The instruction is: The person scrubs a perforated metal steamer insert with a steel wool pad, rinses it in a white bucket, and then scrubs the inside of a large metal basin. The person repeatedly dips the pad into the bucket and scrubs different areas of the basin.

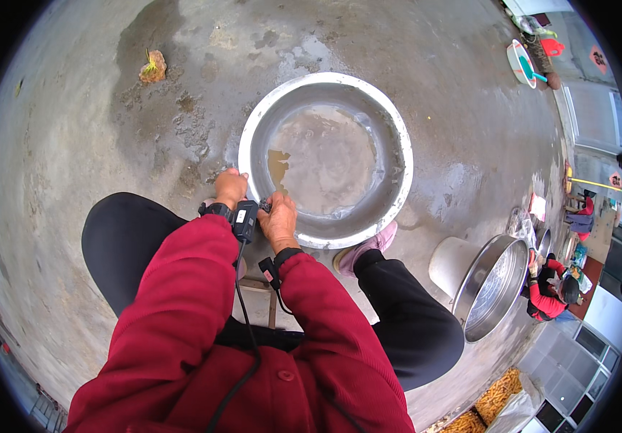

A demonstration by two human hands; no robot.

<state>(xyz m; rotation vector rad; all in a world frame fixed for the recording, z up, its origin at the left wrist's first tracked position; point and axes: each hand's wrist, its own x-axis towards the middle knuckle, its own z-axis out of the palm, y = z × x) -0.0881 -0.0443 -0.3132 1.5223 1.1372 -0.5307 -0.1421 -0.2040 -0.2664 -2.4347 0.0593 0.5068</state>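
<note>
Evidently, the wide metal basin (399,178) sits on the concrete floor (462,130) just past twelve o'clock from the person, with a shallow brownish puddle (277,166) inside at its nine. The left hand (231,186) is bunched against the basin's outside at about half past eight; whether its fingers clasp the rim I cannot tell. The right hand (280,219), at seven, is curled closed, fingertips pinching a small dark, shiny wad (266,205) close to the rim. The basin looks stiff and hard to break, probably light for its breadth but awkward to tilt, since any water would run and shift the balance. Wet metal is likely slippery, so the rolled rim should give the surest hold, ideally at three and nine.
</note>
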